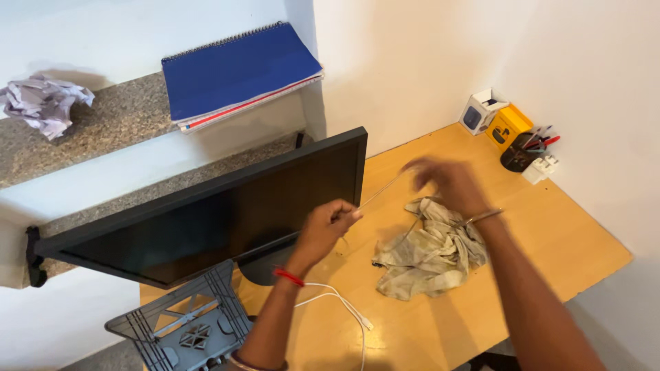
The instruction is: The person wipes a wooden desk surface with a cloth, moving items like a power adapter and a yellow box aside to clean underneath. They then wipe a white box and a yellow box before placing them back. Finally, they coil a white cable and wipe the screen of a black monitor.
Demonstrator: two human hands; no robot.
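Note:
My left hand [324,228] pinches a thin white cable [379,190] in front of the lower right corner of a black monitor [206,213]. The cable runs up and to the right toward my right hand [447,184], which is blurred with motion above a crumpled grey-beige cloth [430,251] on the wooden desk [550,233]. Whether the right hand grips the cable's far end is not clear. A second stretch of white cable [344,306] with a plug lies on the desk below my left wrist.
A grey laptop stand [182,330] sits at the desk's front left. At the back right corner stand small boxes [496,120], a black pen holder [522,152] and a white adapter [541,168]. A blue spiral notebook [237,69] and crumpled paper [45,103] rest on stone shelves.

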